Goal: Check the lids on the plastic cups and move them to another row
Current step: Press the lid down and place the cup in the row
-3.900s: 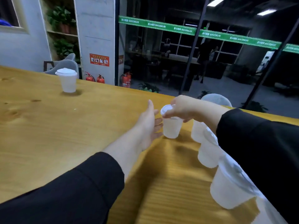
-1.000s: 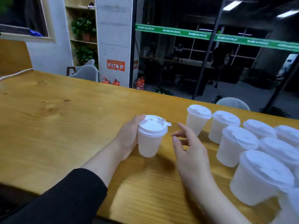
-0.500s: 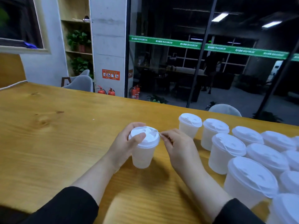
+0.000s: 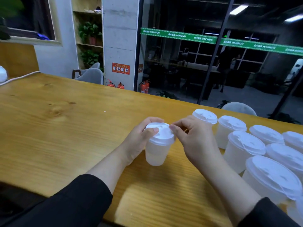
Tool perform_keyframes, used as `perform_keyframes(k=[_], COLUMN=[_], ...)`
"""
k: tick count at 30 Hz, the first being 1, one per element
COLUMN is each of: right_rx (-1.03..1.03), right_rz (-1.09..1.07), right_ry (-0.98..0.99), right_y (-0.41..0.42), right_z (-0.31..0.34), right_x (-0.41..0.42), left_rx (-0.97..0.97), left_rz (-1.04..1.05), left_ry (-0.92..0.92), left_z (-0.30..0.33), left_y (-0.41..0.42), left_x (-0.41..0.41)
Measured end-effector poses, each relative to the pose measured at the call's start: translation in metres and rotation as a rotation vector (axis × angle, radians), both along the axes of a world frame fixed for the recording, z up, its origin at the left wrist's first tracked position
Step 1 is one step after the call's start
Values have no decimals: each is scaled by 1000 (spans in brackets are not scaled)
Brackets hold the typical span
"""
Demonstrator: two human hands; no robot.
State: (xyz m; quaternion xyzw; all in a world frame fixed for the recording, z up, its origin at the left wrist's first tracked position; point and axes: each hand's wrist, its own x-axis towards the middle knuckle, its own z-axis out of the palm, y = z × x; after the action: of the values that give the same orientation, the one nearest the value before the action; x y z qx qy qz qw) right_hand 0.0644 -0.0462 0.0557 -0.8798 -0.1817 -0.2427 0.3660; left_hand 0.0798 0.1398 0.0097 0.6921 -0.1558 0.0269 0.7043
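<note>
A white plastic cup with a white lid is held just above the wooden table, slightly tilted. My left hand wraps its left side, thumb resting on the lid. The fingertips of my right hand pinch at the lid's right rim. Several more lidded cups stand in rows to the right, close to my right forearm.
A white cable and a white object lie at the table's far left. Grey chairs stand beyond the far edge, with a glass wall behind. The near table edge runs under my forearms.
The cup was picked from the row by my right hand, then passed into my left. In the last second my right hand closed in on the lid's rim.
</note>
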Motion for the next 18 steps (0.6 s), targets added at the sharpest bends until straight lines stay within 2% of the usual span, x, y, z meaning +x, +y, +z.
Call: perform_keyframes(k=[6, 13, 18], right_rx=[-161, -335, -291], right_rz=[40, -2, 0], right_ry=[-73, 17, -3], right_y=[-9, -12, 4], right_z=[-10, 3, 19], right_x=[-4, -14, -11], left_rx=[4, 14, 29], left_rz=[8, 12, 37], left_ry=[-19, -22, -3], left_z=[-1, 0, -3], left_y=[0, 0, 1], left_x=[2, -2, 2])
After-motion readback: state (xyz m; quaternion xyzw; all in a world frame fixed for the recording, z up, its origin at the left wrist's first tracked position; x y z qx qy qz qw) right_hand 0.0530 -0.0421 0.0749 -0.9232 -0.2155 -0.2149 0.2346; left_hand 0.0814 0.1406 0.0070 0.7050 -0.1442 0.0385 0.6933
